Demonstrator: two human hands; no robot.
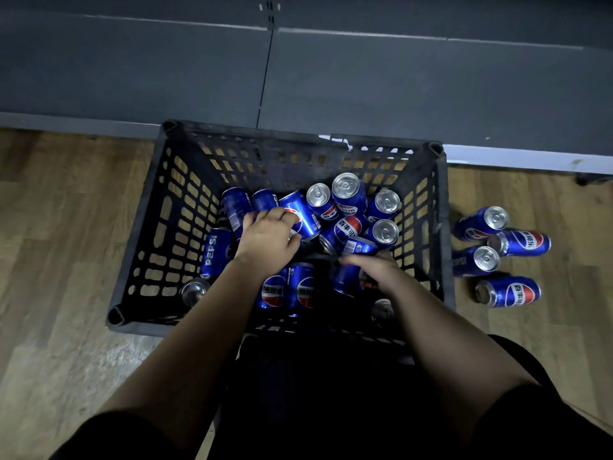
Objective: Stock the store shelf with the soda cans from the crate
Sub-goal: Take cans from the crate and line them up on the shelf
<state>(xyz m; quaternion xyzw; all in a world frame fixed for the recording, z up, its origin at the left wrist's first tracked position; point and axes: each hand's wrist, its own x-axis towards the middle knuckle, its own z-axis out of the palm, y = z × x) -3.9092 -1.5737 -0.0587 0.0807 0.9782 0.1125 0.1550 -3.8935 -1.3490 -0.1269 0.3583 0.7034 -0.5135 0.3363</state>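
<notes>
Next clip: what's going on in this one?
A person leans over a black crate of blue soda cans, with both hands inside. The left hand grips a lying can. The right hand is at another can, but its grip is unclear. Four cans sit on the floor to the right of the crate, two upright and two on their sides. The dark shelf beyond shows no cans.
</notes>
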